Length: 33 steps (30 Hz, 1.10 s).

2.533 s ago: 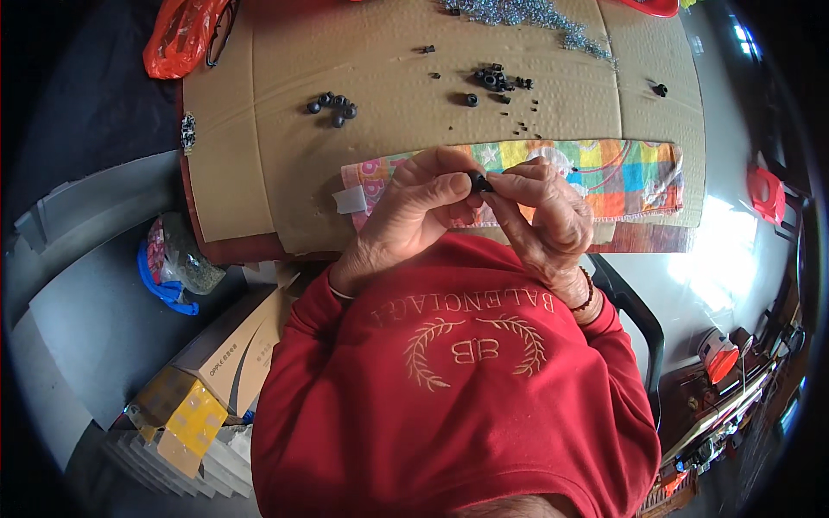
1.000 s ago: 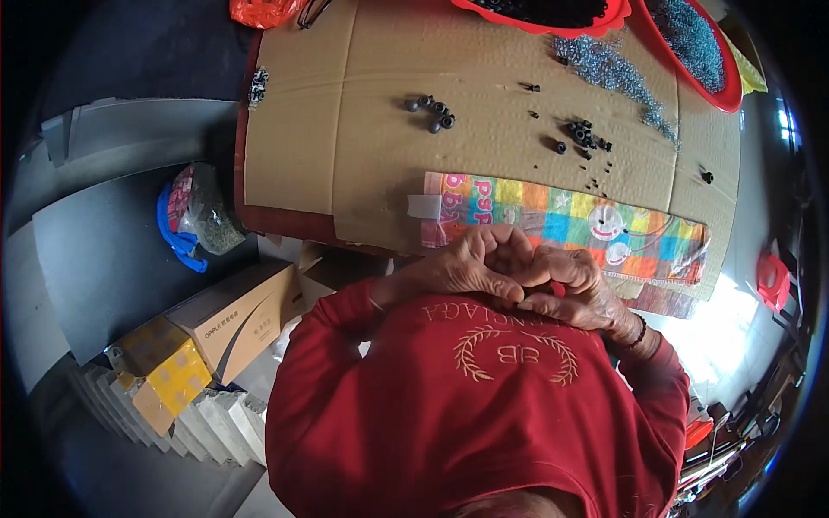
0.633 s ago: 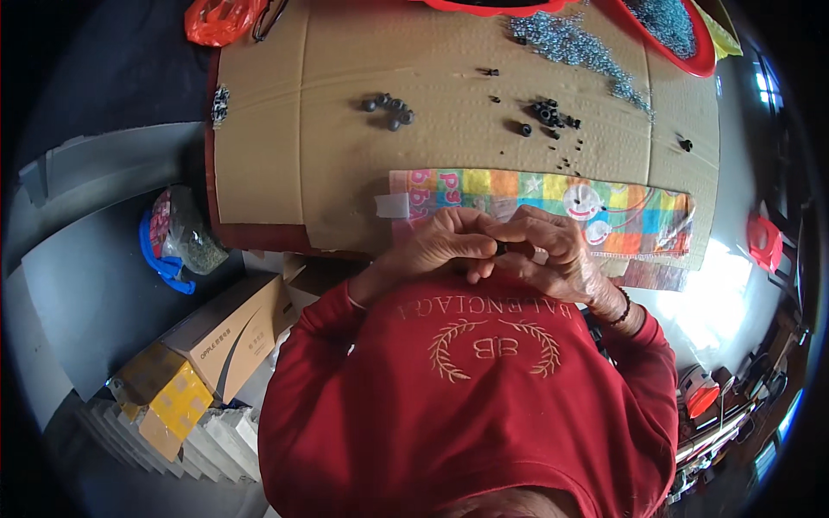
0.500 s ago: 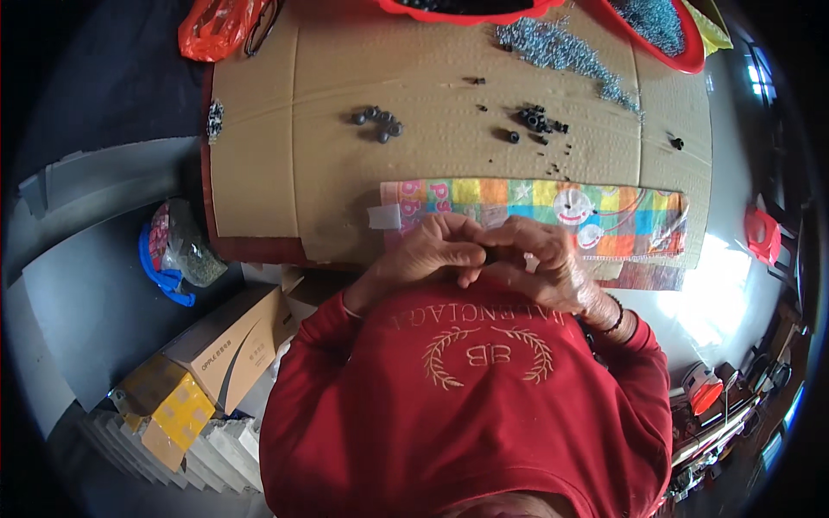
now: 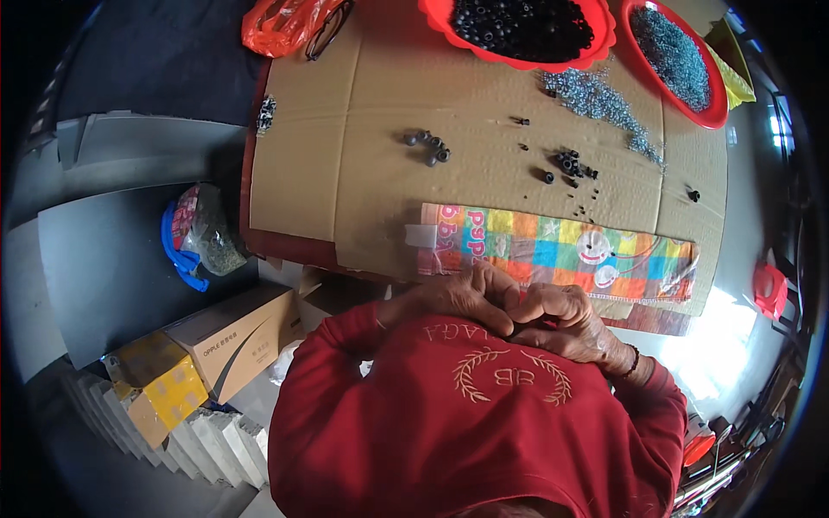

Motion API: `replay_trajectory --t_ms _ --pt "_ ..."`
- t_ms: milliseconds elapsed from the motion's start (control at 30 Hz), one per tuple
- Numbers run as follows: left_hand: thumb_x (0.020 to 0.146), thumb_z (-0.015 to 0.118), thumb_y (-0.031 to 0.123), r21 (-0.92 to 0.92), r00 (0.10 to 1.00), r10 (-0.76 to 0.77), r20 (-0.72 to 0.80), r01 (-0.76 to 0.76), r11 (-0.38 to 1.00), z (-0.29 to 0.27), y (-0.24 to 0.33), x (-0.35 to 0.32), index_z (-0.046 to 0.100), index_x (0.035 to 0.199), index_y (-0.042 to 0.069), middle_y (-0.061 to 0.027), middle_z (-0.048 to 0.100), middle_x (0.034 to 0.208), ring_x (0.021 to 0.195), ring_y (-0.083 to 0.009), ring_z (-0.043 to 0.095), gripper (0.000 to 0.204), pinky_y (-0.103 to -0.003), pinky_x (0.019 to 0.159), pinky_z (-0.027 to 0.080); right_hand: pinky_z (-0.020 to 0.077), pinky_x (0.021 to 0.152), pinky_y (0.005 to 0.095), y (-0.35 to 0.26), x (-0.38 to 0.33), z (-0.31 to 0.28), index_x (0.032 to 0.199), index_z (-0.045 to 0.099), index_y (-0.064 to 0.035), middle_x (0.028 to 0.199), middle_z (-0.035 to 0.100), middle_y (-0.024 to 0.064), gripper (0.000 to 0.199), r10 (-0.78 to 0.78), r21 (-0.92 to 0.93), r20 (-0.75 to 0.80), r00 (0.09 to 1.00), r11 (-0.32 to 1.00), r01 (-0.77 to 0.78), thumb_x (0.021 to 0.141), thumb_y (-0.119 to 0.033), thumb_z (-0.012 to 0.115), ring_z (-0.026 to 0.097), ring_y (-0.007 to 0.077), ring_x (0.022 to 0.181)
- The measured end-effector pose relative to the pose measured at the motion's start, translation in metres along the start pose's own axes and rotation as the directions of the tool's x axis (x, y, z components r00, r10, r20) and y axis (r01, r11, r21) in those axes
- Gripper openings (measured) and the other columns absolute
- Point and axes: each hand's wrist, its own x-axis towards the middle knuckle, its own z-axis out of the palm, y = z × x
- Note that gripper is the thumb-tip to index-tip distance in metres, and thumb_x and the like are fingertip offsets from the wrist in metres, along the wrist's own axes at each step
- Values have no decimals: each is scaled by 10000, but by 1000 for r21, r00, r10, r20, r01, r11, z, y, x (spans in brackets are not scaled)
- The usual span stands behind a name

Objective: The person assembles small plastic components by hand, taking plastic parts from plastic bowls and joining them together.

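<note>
My left hand and my right hand meet close against my red sweater, at the near edge of the table. The fingertips of both are pinched together. A small dark piece seems to sit between them, mostly hidden by the fingers, so its kind does not show. Just beyond the hands lies a checked, colourful cloth strip. Past it are a cluster of small black ring-like parts and, further left, a group of dark rounded parts.
Cardboard covers the table. At the far side stand a red bowl of black parts and a red bowl of small silvery pieces, with spilled silvery pieces between. An orange-red plastic bag lies far left; boxes stand left below.
My view has shifted, so the table sits lower and further right and the far bowls show more. Both hands have drawn nearer my chest, fingers still together.
</note>
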Motion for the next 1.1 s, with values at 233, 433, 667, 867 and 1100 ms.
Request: replay_trajectory --t_ms 233,433,667,867,1100 --pt "705 683 5 -216 988 155 -3 -152 964 -5 -23 10 579 711 57 41 541 704 672 -24 486 116 -187 594 379 420 703 267 22 -3 -6 812 583 -16 784 579 20 139 162 210 64 985 963 -172 742 -39 702 530 105 750" --pt "741 674 49 -218 985 165 57 -149 965 -15 -29 26 552 712 81 37 532 694 641 -37 494 130 -186 585 391 423 703 228 42 -6 -10 817 578 -31 810 577 -23 121 251 425 68 965 868 -256 767 -18 687 510 66 771" --pt "833 639 167 -371 966 201 -163 -249 895 -20 -24 47 544 867 44 -54 578 775 587 -98 559 158 -201 512 461 480 729 238 52 -2 -26 1026 552 20 854 541 55 265 248 557 -159 955 822 -121 779 39 644 548 118 813" --pt "844 613 90 -452 934 289 -211 -355 818 -27 -32 59 543 909 33 -76 581 820 619 -104 571 111 -238 503 489 472 709 264 77 -4 -29 1002 571 25 842 547 77 252 -46 115 -333 942 989 89 761 74 626 560 152 798" --pt "843 606 68 -275 863 417 -285 -490 827 -31 -30 62 537 937 21 -96 605 846 656 -126 573 125 -261 553 501 452 652 276 88 2 -29 904 592 16 849 598 116 168 -266 -231 -415 870 956 182 746 57 633 581 186 749"
